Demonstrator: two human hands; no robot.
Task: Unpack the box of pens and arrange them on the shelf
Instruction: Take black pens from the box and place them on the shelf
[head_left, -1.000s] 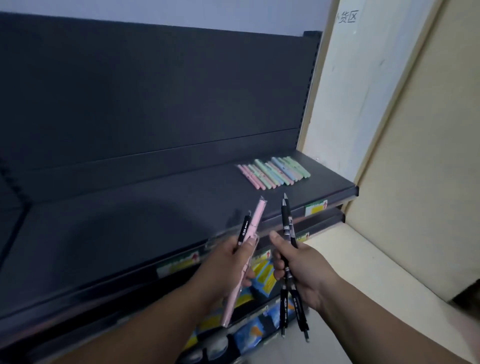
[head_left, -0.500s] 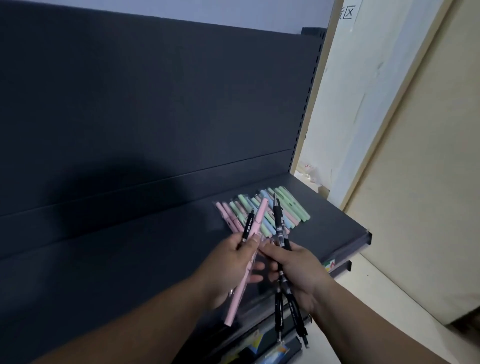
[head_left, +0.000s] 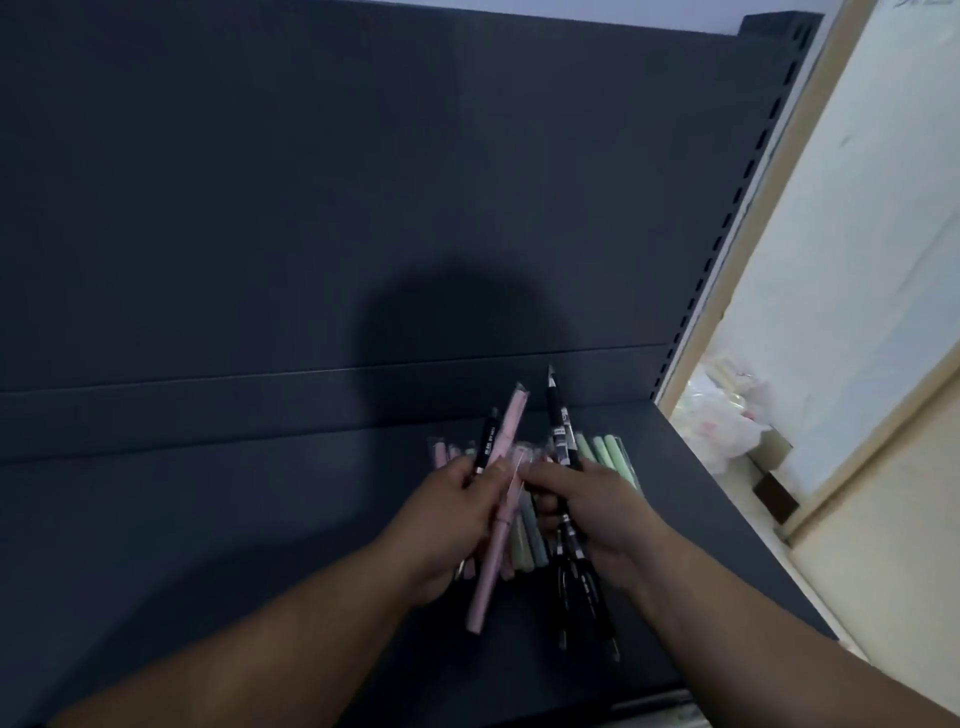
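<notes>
My left hand (head_left: 452, 514) grips a pink pen (head_left: 493, 540) in a clear wrapper together with a black pen (head_left: 487, 441). My right hand (head_left: 597, 514) holds two or three black pens (head_left: 560, 426) that stick out above and below the fist. Both hands hover close together, fingertips nearly touching, just over the row of pastel pens (head_left: 605, 452) lying on the dark shelf (head_left: 208, 545). Much of that row is hidden behind the hands; green ones show at the right, pink ones at the left.
The shelf's dark back panel (head_left: 363, 208) rises behind the pens. Its right end is bounded by a slotted upright (head_left: 737, 218). Beyond it, white plastic bags (head_left: 722, 421) lie on the floor beside a pale wall.
I have moved closer, so the shelf fills the view. Both hands went forward and now sit directly over the pastel row, closer together than before.
</notes>
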